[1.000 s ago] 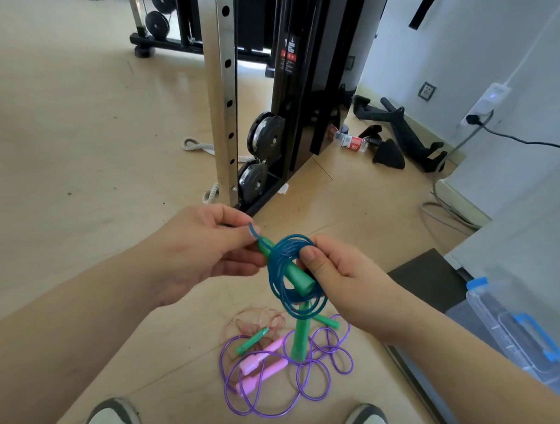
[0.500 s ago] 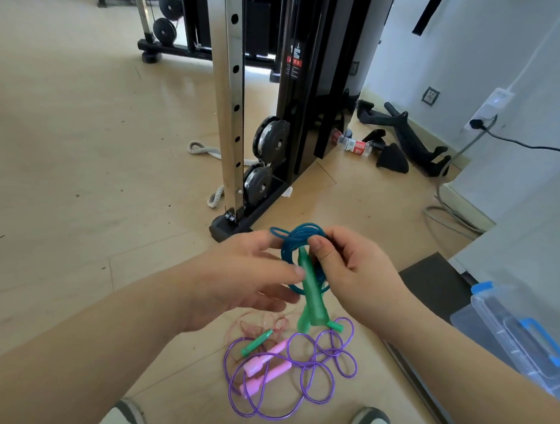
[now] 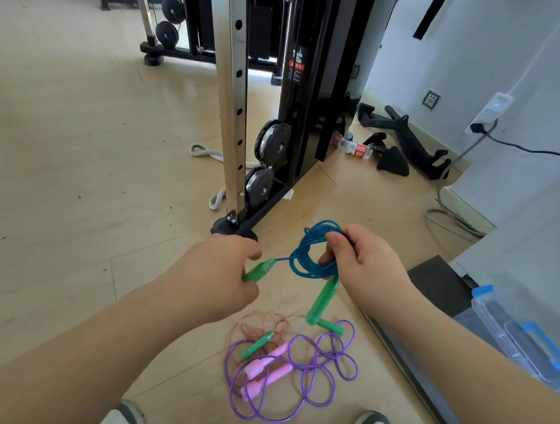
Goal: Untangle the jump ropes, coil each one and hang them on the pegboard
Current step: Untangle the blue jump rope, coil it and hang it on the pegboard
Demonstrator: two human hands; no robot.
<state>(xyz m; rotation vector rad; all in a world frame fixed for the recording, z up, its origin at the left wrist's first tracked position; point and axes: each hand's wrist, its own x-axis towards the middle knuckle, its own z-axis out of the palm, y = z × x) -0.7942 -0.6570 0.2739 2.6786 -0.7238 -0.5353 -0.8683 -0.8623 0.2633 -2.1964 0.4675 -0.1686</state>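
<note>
Bright, even daylight through a wide-angle lens.
The floor (image 3: pixel 62 165) washes out pale toward the upper left, and a white strip of glare lies on it behind the post (image 3: pixel 234 110), whose chrome carries bright streaks. Shadows are faint and soft-edged. The left hand (image 3: pixel 222 274), right hand (image 3: pixel 364 266) and rope (image 3: pixel 312 256) are sharp, free of motion blur. The lens bows the post and swells the forearms at the lower corners, where detail softens.

The coiled blue jump rope (image 3: pixel 315 256) is pinched by the right hand (image 3: pixel 364 266), one green handle (image 3: pixel 258 269) is gripped by the left hand (image 3: pixel 222 274), and the purple jump rope (image 3: pixel 294 376) is spread tangled on the floor (image 3: pixel 78 166).
</note>
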